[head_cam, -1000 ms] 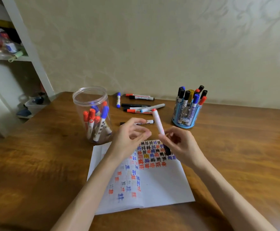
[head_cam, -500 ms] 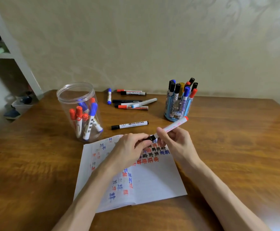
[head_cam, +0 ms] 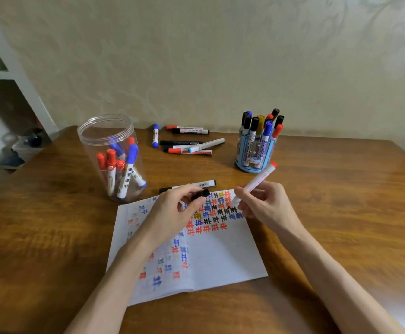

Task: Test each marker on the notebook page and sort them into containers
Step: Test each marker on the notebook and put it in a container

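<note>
My right hand [head_cam: 264, 203] grips a white marker [head_cam: 257, 182] with a red end, its tip down on the notebook page [head_cam: 220, 256] among rows of coloured test marks. My left hand [head_cam: 177, 210] pinches the marker's black cap [head_cam: 200, 194] just above the page. A clear plastic jar [head_cam: 110, 136] at the left holds several red and blue markers. A blue holder [head_cam: 257, 150] at the right is filled with several black, blue, red and yellow markers.
Several loose markers [head_cam: 187, 143] lie at the back of the wooden table [head_cam: 341, 213] near the wall. One black-capped marker [head_cam: 206, 183] lies just behind the notebook. A white shelf unit [head_cam: 11, 68] stands at the far left.
The cap has come off the marker into my left hand. My right hand has swung the marker tip down onto the page. The view has shifted slightly.
</note>
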### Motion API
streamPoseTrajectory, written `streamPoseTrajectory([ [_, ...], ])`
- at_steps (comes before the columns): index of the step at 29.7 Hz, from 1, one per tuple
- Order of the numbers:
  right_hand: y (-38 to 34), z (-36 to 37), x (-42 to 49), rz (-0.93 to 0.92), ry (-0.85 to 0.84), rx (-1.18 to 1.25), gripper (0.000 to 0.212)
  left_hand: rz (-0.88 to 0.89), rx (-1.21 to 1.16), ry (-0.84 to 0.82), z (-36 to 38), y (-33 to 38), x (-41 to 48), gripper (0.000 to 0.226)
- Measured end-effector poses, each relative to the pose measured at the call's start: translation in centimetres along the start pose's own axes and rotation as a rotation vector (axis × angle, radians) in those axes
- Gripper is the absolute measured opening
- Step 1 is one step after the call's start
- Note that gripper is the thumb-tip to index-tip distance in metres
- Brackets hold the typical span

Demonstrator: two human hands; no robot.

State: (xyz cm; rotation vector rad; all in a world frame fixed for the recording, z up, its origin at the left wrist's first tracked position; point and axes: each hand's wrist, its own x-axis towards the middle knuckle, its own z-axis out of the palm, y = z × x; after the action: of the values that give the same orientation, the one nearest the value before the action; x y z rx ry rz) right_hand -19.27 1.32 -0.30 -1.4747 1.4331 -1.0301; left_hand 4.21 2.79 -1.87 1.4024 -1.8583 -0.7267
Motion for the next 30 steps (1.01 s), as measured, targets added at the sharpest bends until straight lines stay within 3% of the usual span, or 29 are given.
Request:
streamPoseTrajectory([
  [5,0.9,0.3,-0.9,0.028,-0.013,-0.013,0.022,0.051,0.074,0.031,0.4,-0.3,0.0,0.027],
  [12,2.6,1.2,-2.0,-0.085,0.046,0.011,0.011,0.053,0.108,0.059,0.8,-0.9,-0.2,0.028],
  [30,2.8,1.4,-2.3,-0.141,0.037,-0.061,0.013,0.057,0.130,0.077,0.7,-1.2,-0.4,0.029],
])
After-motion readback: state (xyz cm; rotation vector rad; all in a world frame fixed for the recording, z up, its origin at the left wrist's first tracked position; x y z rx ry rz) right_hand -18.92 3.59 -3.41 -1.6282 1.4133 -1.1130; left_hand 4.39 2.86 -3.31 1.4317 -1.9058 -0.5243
